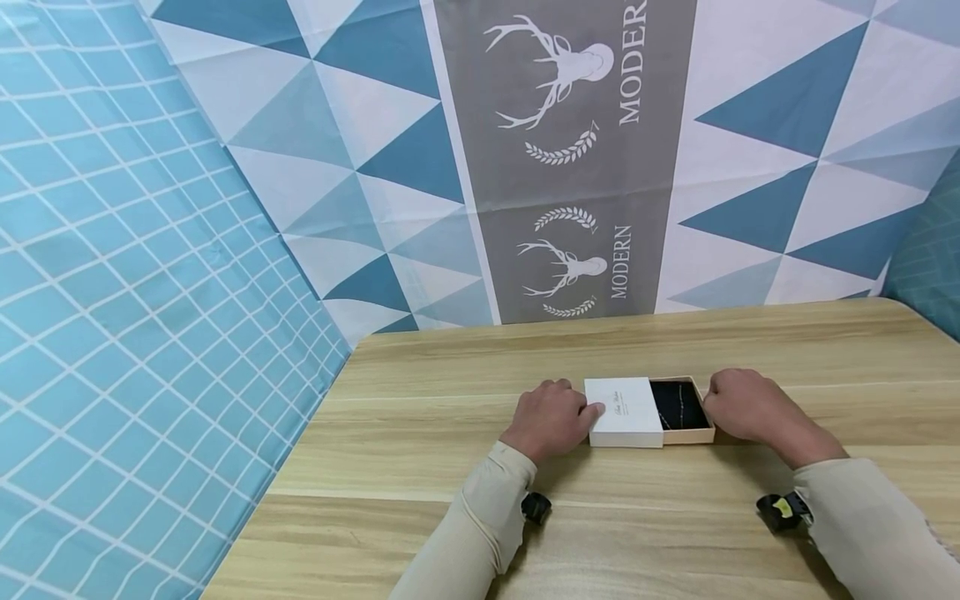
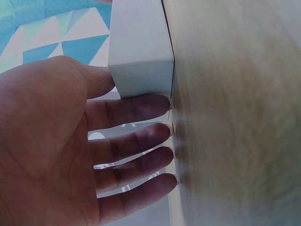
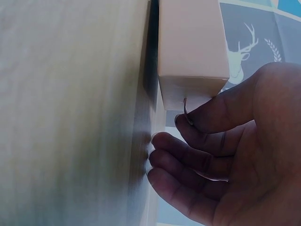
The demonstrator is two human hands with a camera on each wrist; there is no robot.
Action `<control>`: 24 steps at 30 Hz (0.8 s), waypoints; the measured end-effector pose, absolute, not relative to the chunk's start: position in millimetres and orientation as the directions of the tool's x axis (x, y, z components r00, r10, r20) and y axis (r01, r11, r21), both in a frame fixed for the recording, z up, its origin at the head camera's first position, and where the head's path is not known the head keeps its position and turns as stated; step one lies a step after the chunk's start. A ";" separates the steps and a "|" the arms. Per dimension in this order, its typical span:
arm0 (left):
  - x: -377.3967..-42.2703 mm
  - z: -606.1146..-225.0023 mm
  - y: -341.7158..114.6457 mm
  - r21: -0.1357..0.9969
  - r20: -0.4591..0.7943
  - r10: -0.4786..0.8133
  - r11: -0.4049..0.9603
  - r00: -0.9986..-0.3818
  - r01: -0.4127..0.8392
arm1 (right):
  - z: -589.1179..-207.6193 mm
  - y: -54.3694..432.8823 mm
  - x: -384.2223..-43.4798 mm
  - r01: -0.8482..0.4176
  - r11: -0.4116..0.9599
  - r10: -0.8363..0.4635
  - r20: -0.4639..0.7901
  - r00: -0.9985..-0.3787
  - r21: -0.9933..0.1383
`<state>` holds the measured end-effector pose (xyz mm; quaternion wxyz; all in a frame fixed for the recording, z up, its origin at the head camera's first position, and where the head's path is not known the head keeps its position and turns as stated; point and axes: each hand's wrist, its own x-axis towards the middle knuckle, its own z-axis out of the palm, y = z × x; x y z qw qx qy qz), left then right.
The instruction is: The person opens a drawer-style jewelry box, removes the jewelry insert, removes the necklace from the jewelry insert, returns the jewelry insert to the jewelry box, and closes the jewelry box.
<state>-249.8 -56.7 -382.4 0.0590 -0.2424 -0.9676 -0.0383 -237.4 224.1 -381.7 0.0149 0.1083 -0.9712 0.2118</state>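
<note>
A white box sleeve [image 1: 619,408] with small print on its lid lies flat on the table. From its right end sticks out a peach-coloured drawer [image 1: 690,436], lined in black, with a thin chain bracelet [image 1: 681,407] on the lining. My left hand [image 1: 553,418] holds the sleeve's left end, thumb on top and index finger against the end face; its other fingers extend below the box in the left wrist view. Between thumb and index finger, my right hand [image 1: 750,406] pinches a thin ribbon tab [image 3: 186,112] on the drawer's end. Its other fingers are bent near the table.
The wooden table [image 1: 420,400] spreads around the box. Behind it hangs a patterned cloth [image 1: 570,175] with deer heads, and a blue gridded cloth [image 1: 135,275] slopes down along the left side. Both wrists carry small black devices.
</note>
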 end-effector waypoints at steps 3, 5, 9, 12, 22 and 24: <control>-249.5 -382.8 -56.3 0.044 0.130 0.463 0.881 -0.877 0.472 | -382.9 224.6 -237.6 -0.216 0.889 -0.203 0.076 -0.976 -0.403; -249.3 -382.8 -56.2 0.044 0.131 0.463 0.881 -0.877 0.472 | -383.7 224.6 -237.6 -0.216 0.891 -0.201 0.079 -0.976 -0.400; -248.9 -382.4 -56.2 0.039 0.133 0.463 0.881 -0.876 0.471 | -384.9 224.4 -237.9 -0.218 0.894 -0.197 0.092 -0.976 -0.392; -248.6 -381.9 -56.4 0.036 0.134 0.463 0.881 -0.876 0.471 | -385.1 224.4 -238.3 -0.218 0.896 -0.195 0.098 -0.976 -0.386; -248.6 -382.5 -56.7 0.037 0.131 0.471 0.877 -0.872 0.479 | -384.3 224.0 -236.6 -0.190 0.900 -0.178 0.069 -0.982 -0.391; -248.7 -382.4 -56.7 0.038 0.134 0.471 0.877 -0.872 0.479 | -384.0 224.5 -237.1 -0.189 0.901 -0.177 0.066 -0.982 -0.390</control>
